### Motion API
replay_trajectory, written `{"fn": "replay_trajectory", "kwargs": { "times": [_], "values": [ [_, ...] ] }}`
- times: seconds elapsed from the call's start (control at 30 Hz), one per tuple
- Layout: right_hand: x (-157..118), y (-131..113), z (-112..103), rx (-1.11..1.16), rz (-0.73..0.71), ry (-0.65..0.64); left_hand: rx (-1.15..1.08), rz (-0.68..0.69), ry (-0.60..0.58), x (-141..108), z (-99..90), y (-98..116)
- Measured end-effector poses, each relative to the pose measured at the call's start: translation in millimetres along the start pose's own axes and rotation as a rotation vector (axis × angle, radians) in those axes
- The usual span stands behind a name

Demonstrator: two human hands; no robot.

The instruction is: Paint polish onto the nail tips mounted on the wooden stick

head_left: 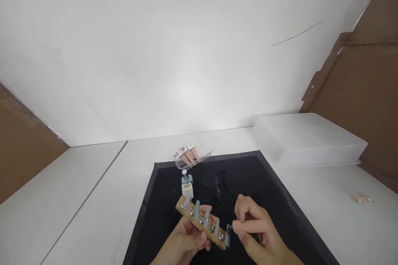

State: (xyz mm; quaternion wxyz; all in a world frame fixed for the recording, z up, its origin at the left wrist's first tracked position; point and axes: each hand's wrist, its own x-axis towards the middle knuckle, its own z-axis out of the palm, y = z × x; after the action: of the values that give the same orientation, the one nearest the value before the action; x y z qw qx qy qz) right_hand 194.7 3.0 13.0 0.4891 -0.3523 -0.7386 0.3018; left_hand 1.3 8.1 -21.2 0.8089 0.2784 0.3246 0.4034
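My left hand (188, 241) grips a wooden nail tip stand (203, 223), held at a slant. Along it, several grey-blue nail tips (207, 216) stick up from round metal studs. My right hand (256, 227) is closed around the pink handle of a nail polish brush (250, 226). The brush's dark bristles are at the nail tip (228, 236) on the strip's right end and appear to touch it. Just beyond the strip sit a white block (187, 190) and a small teal bottle (188, 179) with a silver top.
A black mat (242, 174) lies under the hands on the white table (93, 207). At its back edge, a clear tray (203, 157) holds several pink-handled bottles (188, 157). A translucent plastic box (317, 140) stands at right, with small beige pieces (363, 199) nearby.
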Motion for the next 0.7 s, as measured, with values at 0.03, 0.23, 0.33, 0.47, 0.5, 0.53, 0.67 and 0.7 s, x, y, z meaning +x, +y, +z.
{"fn": "replay_trajectory", "kwargs": {
  "times": [0.03, 0.23, 0.33, 0.47, 0.5, 0.53, 0.67, 0.7],
  "values": [
    [-1, 1, 0, -0.008, 0.018, 0.012, -0.002, 0.001, -0.002, -1, -0.3, 0],
    [-6, 6, 2, 0.040, 0.030, 0.054, -0.006, 0.018, -0.013, -2, -2.4, 0],
    [-5, 6, 1, 0.095, 0.057, 0.053, -0.013, 0.027, -0.014, 0, -4.1, -1],
    [-4, 1, 1, 0.140, 0.107, 0.023, -0.009, 0.042, -0.013, 1, -5.5, -3],
    [-3, 0, 0, 0.151, 0.122, 0.018, -0.011, 0.044, -0.011, 1, -5.6, -4],
    [-2, -1, 0, 0.159, 0.139, 0.015, -0.015, 0.045, -0.010, 1, -5.6, -4],
    [-1, -5, -1, 0.189, 0.194, 0.003, -0.022, 0.052, -0.007, 2, -5.5, -5],
    [-1, -5, -1, 0.206, 0.207, -0.007, -0.020, 0.056, -0.007, 3, -5.8, -6]
  ]
}}
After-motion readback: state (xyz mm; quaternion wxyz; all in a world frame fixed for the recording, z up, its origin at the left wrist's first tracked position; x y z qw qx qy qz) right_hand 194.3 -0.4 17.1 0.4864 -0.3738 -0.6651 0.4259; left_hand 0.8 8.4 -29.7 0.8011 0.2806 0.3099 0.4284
